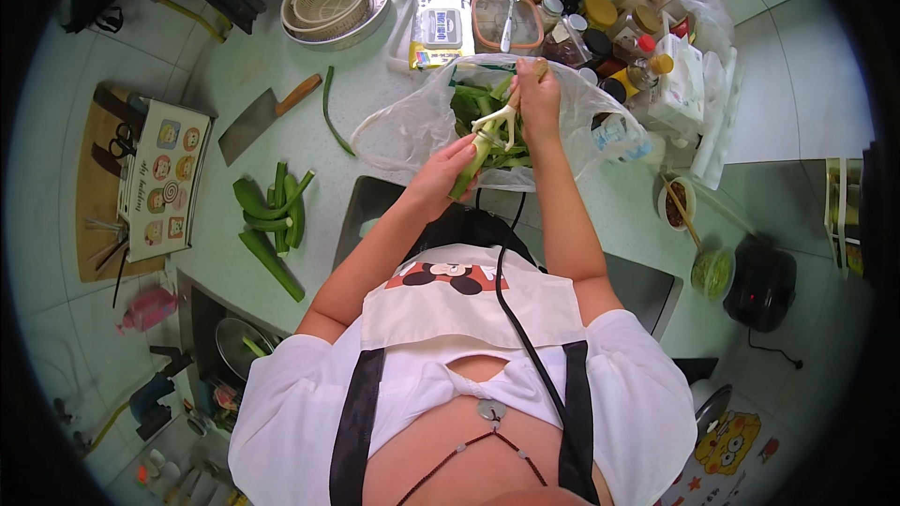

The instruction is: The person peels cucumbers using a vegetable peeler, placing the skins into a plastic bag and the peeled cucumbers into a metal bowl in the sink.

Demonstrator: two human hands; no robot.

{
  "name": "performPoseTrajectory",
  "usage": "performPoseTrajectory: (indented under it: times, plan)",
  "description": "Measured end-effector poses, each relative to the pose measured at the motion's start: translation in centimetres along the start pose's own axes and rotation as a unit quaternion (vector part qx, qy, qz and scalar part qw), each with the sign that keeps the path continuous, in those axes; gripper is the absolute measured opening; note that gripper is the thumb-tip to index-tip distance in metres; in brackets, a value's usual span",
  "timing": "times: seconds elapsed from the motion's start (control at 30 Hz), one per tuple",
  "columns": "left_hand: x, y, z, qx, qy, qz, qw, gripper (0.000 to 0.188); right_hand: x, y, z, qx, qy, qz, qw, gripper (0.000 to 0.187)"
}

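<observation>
1. Two hands at work over an open clear plastic bag (394, 126) – the step in hand looks like peeling a green vegetable, mid-stroke.
2. Left hand (439, 178) is closed around the lower end of the long green vegetable (466, 173), tilting it up and away from the body.
3. Right hand (538, 98) is closed on a pale peeler (497, 122), held just above the left hand, with the peeler head touching the vegetable's upper part.
4. Green peelings (478, 103) lie in the bag directly under and beyond both hands.
5. Next move likely calls for turning the vegetable in the left grip to bring up an unpeeled side – a judgement only.
6. Pose: both forearms reach forward from the chest, the right one straighter and the left bent inward.
7. More green vegetables (272, 220) lie well to the left of the left hand, with a cleaver (253, 122) beyond them.
</observation>
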State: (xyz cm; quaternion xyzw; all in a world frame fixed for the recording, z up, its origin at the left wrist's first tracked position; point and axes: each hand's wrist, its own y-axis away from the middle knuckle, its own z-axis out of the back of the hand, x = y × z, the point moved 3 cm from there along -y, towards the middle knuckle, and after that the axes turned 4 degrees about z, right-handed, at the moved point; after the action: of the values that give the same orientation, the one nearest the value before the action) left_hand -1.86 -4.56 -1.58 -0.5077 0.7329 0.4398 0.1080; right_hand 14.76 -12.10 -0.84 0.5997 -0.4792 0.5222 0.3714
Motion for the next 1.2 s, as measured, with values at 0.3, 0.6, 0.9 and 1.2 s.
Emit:
performPoseTrajectory:
  times: [0.3, 0.6, 0.9, 1.2]
  plan:
    - [-0.2, 0.9, 0.1, 0.004, -0.013, -0.017, 1.000, 0.044, -0.6, -1.3, 3.0, -0.136, 0.173, 0.084, 0.972, 0.025]
    - [-0.6, 0.4, 0.2, 0.022, 0.077, -0.067, 0.995, 0.043, 2.9, 0.8, 1.1, -0.048, 0.193, 0.183, 0.963, 0.022]
    - [-1.9, -1.0, 0.2, 0.065, 0.233, -0.119, 0.963, 0.035, 4.8, 2.5, 1.7, -0.005, 0.248, 0.153, 0.957, 0.022]
    - [-0.4, -3.2, -1.7, 0.118, 0.316, -0.133, 0.932, 0.018, 1.9, 3.5, 2.2, -0.075, 0.032, 0.083, 0.993, 0.020]
